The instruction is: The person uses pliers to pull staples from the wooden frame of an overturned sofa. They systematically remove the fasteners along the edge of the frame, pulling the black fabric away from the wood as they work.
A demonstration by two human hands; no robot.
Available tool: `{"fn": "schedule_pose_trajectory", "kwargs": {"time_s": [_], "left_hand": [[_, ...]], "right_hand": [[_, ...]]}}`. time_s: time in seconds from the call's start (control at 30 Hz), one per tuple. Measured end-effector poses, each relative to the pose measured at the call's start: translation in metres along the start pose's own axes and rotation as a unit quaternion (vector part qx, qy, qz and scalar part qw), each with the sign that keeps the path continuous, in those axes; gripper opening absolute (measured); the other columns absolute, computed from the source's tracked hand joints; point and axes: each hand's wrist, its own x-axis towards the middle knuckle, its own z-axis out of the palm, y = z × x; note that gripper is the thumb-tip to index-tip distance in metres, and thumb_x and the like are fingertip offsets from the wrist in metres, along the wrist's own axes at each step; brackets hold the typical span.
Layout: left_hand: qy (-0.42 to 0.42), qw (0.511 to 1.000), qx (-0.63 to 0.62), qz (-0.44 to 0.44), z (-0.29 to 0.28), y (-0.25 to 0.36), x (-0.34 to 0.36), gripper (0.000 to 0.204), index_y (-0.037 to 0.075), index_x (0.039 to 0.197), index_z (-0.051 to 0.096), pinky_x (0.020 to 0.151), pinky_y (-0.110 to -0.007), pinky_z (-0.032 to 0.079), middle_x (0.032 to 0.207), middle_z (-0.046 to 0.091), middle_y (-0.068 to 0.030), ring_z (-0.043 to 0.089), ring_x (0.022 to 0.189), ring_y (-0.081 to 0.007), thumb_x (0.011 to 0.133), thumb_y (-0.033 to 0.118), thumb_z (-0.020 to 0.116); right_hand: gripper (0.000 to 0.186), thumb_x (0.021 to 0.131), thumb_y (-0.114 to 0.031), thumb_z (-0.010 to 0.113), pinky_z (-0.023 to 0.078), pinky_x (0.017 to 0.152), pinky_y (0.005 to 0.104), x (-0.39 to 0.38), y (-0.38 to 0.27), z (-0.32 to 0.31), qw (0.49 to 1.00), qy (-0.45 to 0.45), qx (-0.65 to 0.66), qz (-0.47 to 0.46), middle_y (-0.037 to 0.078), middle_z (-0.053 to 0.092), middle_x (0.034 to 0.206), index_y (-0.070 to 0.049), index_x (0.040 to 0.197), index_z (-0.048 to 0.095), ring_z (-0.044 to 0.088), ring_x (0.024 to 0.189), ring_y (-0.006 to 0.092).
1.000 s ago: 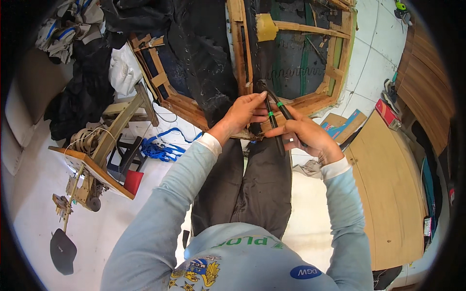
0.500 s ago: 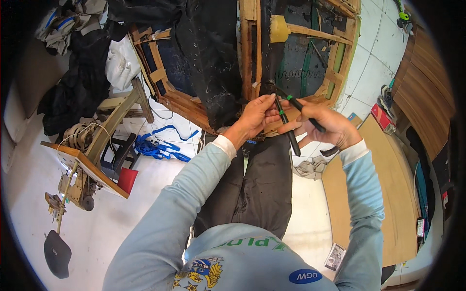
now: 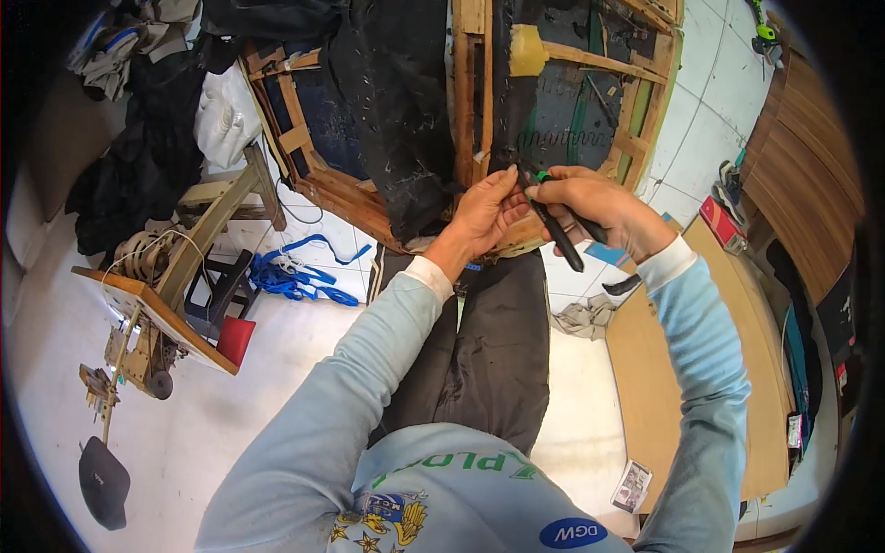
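Note:
My right hand is closed around a pair of pliers with long black handles and green bands. One handle points down toward me, while my fingers partly cover the other. The jaws lie at the near edge of a wooden furniture frame, and what they touch is too small to make out. Beside the jaws, my left hand pinches thumb and forefinger together; anything between them cannot be made out. Black fabric with a stapled edge hangs over the frame, left of its central wooden bars.
On the left are a sewing machine table, tangled blue straps and a dark cloth heap. A light-brown board lies at right, near a red box. A grey rag is on the tiled floor.
My right hand has wrapped further over the pliers, and their handles look closer together. My left hand stays pinched near the jaws. The view has shifted slightly.

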Motion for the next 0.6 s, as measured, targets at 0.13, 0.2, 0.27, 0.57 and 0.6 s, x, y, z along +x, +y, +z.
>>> {"fn": "schedule_pose_trajectory", "kwargs": {"time_s": [0.13, 0.2, 0.27, 0.57, 0.6], "left_hand": [[0.018, 1.000, -0.011, 0.022, 0.006, -0.013, 0.007, 0.026, 0.008, 0.117, 0.069, 0.085, -0.027, 0.065, 0.101, 0.073, -0.0021, 0.073, 0.093, -0.0115, 0.113, 0.032, 0.060], [0.016, 0.998, -0.024, 0.062, 0.011, -0.019, 0.011, 0.024, 0.009, 0.115, 0.069, 0.085, -0.029, 0.065, 0.103, 0.074, -0.0017, 0.071, 0.092, -0.0117, 0.112, 0.032, 0.063], [0.010, 0.995, -0.035, 0.090, 0.014, -0.026, 0.015, 0.023, 0.010, 0.114, 0.070, 0.085, -0.029, 0.063, 0.105, 0.074, -0.0013, 0.071, 0.091, -0.0117, 0.112, 0.032, 0.064], [-0.026, 0.996, -0.020, 0.083, -0.002, -0.030, 0.020, 0.023, 0.008, 0.116, 0.070, 0.084, -0.028, 0.065, 0.105, 0.076, -0.0051, 0.075, 0.096, -0.0147, 0.112, 0.030, 0.063], [-0.019, 0.997, -0.005, 0.077, -0.001, -0.028, 0.020, 0.024, 0.008, 0.117, 0.070, 0.085, -0.029, 0.065, 0.106, 0.076, -0.0058, 0.075, 0.097, -0.0155, 0.113, 0.030, 0.062]], "right_hand": [[0.025, 0.104, -0.027, 0.067, 0.067, 0.065, 0.0443, -0.004, 0.004, -0.024, 1.000, -0.013, -0.026, -0.002, 0.005, 0.066, 0.086, -0.009, 0.118, 0.058, 0.074, 0.076, 0.0203], [0.024, 0.104, -0.027, 0.065, 0.068, 0.066, 0.0433, -0.015, -0.005, -0.029, 1.000, -0.028, -0.006, -0.004, 0.005, 0.065, 0.088, -0.009, 0.118, 0.058, 0.075, 0.080, 0.0214], [0.022, 0.105, -0.028, 0.061, 0.067, 0.065, 0.0409, -0.031, -0.016, -0.023, 0.999, -0.009, -0.031, -0.011, 0.005, 0.061, 0.086, -0.007, 0.114, 0.059, 0.074, 0.081, 0.0218], [0.032, 0.105, -0.032, 0.070, 0.056, 0.053, 0.0338, -0.021, 0.004, -0.009, 0.966, 0.076, -0.229, -0.090, 0.006, 0.064, 0.081, -0.002, 0.111, 0.062, 0.069, 0.069, 0.0155], [0.032, 0.101, -0.029, 0.077, 0.052, 0.052, 0.0328, -0.025, 0.006, -0.006, 0.958, 0.098, -0.254, -0.092, 0.003, 0.060, 0.074, -0.002, 0.110, 0.061, 0.067, 0.067, 0.0133]]}}
